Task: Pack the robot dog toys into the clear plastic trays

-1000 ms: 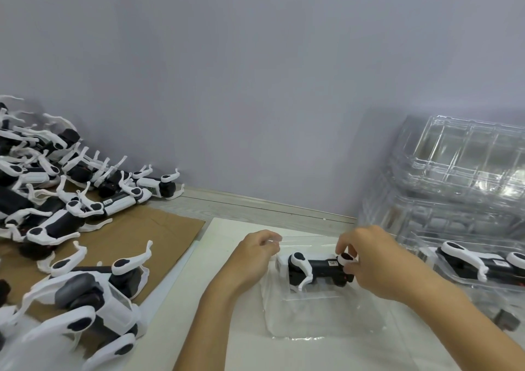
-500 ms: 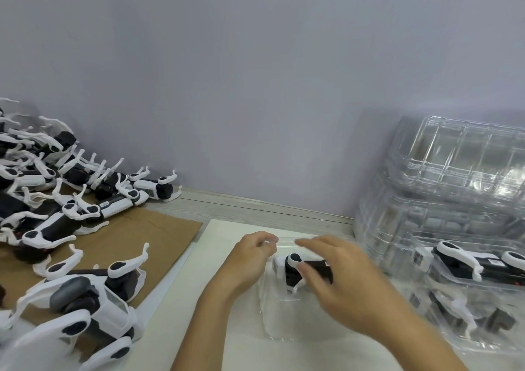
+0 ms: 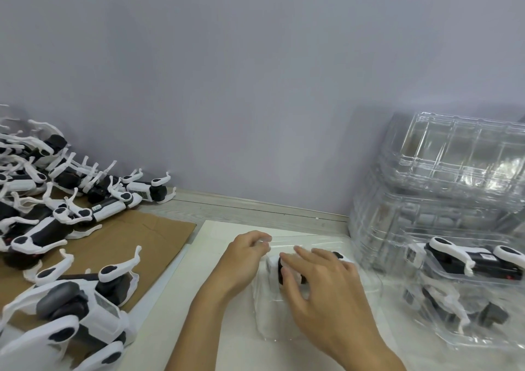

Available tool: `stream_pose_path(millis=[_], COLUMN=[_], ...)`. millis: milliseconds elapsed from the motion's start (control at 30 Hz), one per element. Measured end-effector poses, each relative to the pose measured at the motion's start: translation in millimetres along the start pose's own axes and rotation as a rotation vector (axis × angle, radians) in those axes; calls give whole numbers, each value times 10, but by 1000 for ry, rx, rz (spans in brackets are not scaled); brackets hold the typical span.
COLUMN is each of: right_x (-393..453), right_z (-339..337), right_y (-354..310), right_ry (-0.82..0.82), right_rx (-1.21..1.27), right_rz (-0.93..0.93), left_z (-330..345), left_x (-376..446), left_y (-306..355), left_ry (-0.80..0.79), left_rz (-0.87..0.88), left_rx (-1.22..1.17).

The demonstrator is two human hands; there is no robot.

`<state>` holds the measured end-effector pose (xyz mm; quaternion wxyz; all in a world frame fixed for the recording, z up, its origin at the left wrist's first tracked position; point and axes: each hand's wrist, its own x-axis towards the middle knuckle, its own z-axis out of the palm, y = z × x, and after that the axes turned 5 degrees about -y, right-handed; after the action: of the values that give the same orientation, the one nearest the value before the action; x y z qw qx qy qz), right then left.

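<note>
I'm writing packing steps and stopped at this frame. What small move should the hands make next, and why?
Probably press the toy dog down until it seats in the clear tray. The right hand lies over the toy with fingers spread, while the left hand pinches the tray's far edge, steadying it. How deep the toy sits cannot be told, since the hand hides most of it.

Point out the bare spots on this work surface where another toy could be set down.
Free: the white board between the cardboard and the left hand; the grey strip along the wall. Crowded: the toy pile on the cardboard, the tray under the right hand, the packed trays at right.
</note>
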<state>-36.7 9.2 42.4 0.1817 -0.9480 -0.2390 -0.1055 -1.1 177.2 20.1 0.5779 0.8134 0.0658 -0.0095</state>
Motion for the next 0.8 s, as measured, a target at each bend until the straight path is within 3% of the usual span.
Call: stream_pose_path(millis=[100, 233, 500, 667, 800], right_x=[47, 83, 82, 83, 97], right_z=[-72, -158, -72, -47, -62], right_y=[163, 435, 524, 549, 537], right_ry=[145, 143, 150, 266, 171], right_rx=[26, 102, 107, 237, 276], right_rz=[125, 232, 190, 189, 270], left_z=[-9, -11, 9, 35, 150], left_x=[2, -7, -23, -47, -54], left_y=[1, 14, 65, 153, 200], left_ry=[8, 17, 23, -19, -41], left_rz=[-4, -6, -31, -101, -176], left_rx=[-4, -7, 14, 19, 120])
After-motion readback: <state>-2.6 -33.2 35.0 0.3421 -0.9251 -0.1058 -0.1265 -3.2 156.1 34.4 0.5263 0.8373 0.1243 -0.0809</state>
